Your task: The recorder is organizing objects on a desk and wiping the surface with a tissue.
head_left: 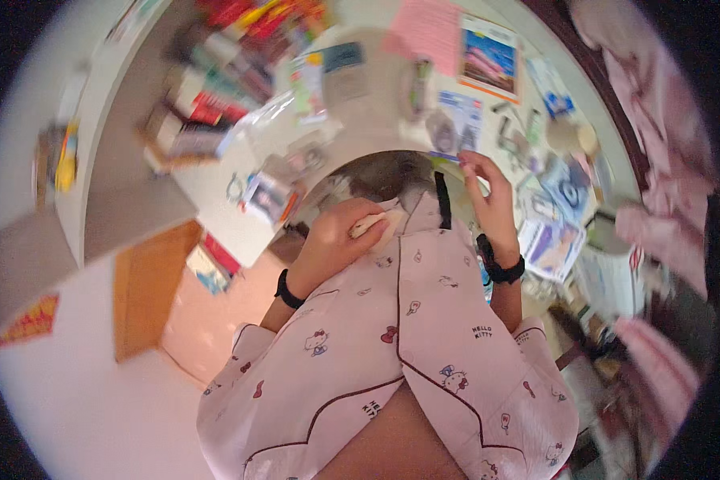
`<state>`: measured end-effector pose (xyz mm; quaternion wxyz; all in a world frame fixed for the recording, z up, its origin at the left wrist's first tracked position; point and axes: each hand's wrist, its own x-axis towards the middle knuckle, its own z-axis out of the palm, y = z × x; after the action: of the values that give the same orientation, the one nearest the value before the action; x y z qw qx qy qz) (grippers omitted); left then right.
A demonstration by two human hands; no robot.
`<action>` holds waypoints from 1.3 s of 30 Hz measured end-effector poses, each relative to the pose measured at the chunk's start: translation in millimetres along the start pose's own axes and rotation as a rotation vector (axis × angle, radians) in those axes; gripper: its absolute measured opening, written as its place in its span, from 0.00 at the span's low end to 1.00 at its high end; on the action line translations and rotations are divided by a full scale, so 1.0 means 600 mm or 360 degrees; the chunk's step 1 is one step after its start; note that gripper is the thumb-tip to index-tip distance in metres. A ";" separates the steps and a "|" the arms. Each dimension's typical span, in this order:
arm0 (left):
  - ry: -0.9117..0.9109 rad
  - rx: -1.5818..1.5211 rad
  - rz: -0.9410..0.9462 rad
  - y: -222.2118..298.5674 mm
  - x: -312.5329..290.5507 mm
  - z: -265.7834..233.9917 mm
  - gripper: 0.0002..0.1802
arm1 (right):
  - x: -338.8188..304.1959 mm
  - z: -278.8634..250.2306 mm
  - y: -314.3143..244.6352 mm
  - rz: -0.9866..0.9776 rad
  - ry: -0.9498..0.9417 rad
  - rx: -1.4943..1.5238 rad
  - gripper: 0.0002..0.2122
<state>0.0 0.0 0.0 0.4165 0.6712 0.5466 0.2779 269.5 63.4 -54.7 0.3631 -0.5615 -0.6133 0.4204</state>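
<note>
— Where's the pale block, then?

— Right at the chest of the pink pyjama top (424, 336), pressed into the fabric near its dark-piped front edge. The pale block (370, 224) is small, cream-coloured, and the left hand (336, 240) has its fingers curled tight around it — only one end shows.

— And the other hand?

— The right hand (488, 200) is up beside the top's collar, just right of a black strap (442, 202) that hangs down over the fabric. Its fingertips are pinched together at the top, but it's too blurred to tell whether they hold anything.

— Anything on the wrists?

— A black band (288, 290) on the left wrist, a black watch (500, 264) on the right — both just off the top's sleeves.

— What lies beyond the top?

— Above it, a white table (216, 184) scattered with leaflets, and further up a picture card (488, 58) showing blue sky. Left of the top, an orange-brown cupboard door (148, 288). To its right, pink cloth (664, 144) hangs in folds.
</note>
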 end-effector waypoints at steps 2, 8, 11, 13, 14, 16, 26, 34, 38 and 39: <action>0.0178 -0.0129 -0.0315 0.033 -0.034 0.049 0.12 | 0.006 -0.019 0.013 -0.0127 -0.0304 -0.0144 0.12; 0.0822 0.0143 -0.0547 -0.188 -0.161 -0.115 0.12 | 0.101 0.297 -0.028 -0.0378 -0.0761 -0.0251 0.12; 0.0988 0.0316 -0.0811 -0.237 -0.202 -0.126 0.16 | 0.117 0.371 -0.025 -0.0317 -0.1068 -0.0234 0.15; 0.0892 0.0199 -0.1243 -0.263 -0.217 -0.139 0.19 | 0.120 0.422 -0.031 -0.0444 -0.1273 -0.0513 0.18; 0.0910 0.0178 -0.1270 -0.282 -0.223 -0.140 0.19 | 0.119 0.444 -0.033 -0.0451 -0.1309 -0.0524 0.18; 0.0896 0.0152 -0.1381 -0.323 -0.234 -0.135 0.23 | 0.122 0.490 -0.044 -0.0901 -0.1173 -0.0573 0.21; 0.1003 -0.0030 -0.1501 -0.367 -0.190 -0.104 0.32 | 0.146 0.624 -0.035 -0.0947 -0.1315 -0.0785 0.30; 0.1234 0.0099 -0.1443 -0.362 -0.227 -0.088 0.26 | 0.172 0.630 0.006 -0.0547 -0.1393 -0.0386 0.16; 0.1331 -0.0166 -0.1343 -0.338 -0.219 -0.113 0.26 | 0.184 0.614 -0.016 -0.0474 -0.1468 -0.0281 0.13; 0.1361 -0.0300 -0.1315 -0.330 -0.213 -0.119 0.27 | 0.187 0.610 -0.017 -0.0495 -0.1461 -0.0278 0.13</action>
<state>-190.5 -94.3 -124.6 0.2908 0.1921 0.8543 0.3857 -82.1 135.0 -188.2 0.0656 -0.2486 -0.8194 0.5124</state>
